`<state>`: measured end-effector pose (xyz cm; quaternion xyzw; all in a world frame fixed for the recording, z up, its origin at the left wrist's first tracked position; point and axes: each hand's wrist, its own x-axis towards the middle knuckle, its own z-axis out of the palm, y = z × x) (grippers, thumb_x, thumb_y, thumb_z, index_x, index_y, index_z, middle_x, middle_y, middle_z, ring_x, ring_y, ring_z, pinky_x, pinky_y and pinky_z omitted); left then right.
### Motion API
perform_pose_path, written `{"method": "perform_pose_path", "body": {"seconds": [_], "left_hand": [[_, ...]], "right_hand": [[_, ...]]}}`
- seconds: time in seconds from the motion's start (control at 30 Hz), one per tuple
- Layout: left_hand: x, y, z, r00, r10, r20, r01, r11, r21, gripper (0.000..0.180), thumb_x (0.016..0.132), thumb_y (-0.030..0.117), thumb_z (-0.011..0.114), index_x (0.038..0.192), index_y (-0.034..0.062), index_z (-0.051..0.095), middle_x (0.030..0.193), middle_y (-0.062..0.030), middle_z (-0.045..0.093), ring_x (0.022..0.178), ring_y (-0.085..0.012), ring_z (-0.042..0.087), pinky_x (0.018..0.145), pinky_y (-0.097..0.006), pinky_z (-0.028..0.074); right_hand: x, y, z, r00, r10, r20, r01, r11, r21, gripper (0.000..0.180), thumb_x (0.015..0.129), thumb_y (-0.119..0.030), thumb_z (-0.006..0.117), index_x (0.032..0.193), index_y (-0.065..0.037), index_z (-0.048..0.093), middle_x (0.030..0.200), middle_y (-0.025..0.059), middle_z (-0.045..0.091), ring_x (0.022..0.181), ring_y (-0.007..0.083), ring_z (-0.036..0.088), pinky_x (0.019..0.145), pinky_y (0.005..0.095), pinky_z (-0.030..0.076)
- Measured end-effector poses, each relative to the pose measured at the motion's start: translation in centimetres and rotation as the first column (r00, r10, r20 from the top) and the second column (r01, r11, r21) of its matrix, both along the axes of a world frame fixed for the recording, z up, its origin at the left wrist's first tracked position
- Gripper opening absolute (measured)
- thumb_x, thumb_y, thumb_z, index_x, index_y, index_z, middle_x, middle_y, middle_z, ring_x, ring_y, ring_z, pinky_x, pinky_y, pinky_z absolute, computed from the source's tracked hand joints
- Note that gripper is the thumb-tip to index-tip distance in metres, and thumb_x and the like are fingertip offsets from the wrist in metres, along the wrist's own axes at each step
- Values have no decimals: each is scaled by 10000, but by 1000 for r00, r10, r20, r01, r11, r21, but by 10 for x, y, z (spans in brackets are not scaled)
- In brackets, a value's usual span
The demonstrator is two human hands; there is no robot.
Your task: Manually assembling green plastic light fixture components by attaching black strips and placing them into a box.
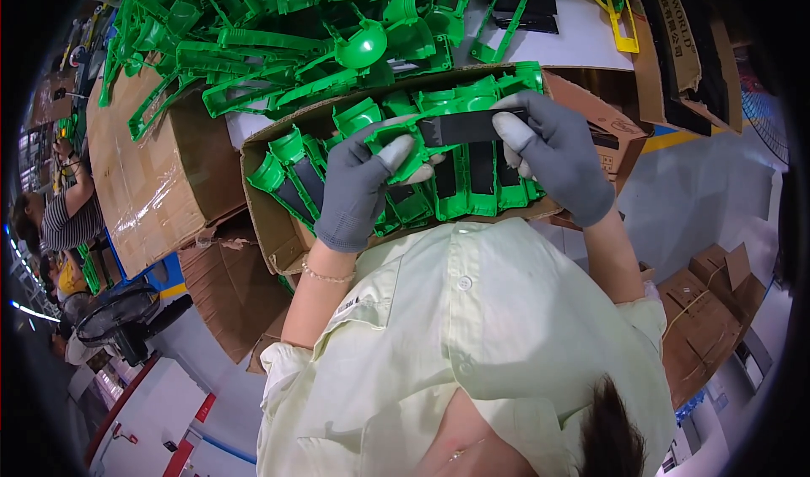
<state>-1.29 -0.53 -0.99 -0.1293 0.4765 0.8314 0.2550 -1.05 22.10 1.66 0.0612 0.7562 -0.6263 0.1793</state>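
Both of my hands wear grey gloves with whitish fingertips. My left hand (359,181) is closed on a curved green plastic part (401,143), thumb on its near side. A black strip (464,128) runs rightward from that part, its left end lying against the green plastic. At the strip's right end, my right hand (565,156) pinches it between thumb and fingers. Directly below the hands stands an open cardboard box (287,249). Inside it are rows of green plastic parts (278,165), several with black strips along them.
Beyond the box, loose green parts (329,72) lie heaped on a white surface (591,42), beside some black strips (531,13). A large carton (135,173) stands at left, with a fan (118,317) and another person (72,207) farther off. More cartons (700,308) are at right.
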Motion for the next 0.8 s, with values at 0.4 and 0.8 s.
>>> {"method": "perform_pose_path", "body": {"seconds": [0.4, 0.8], "left_hand": [[0, 1, 2, 998, -59, 4, 59, 996, -60, 307, 869, 9, 555, 1157, -97, 531, 974, -187, 634, 809, -277, 672, 665, -318, 592], [7, 7, 15, 988, -140, 63, 153, 942, -300, 239, 830, 2, 629, 1056, -73, 613, 924, -134, 644, 753, -222, 674, 606, -267, 568]], "right_hand": [[5, -5, 4, 943, 137, -303, -22, 934, 356, 127, 866, -100, 582, 908, 19, 595, 577, 9, 512, 498, 41, 443, 453, 209, 335], [25, 1, -8, 897, 237, -373, 2, 842, 540, 180, 817, -175, 658, 889, -22, 598, 578, 33, 539, 468, 73, 492, 444, 236, 375]]}}
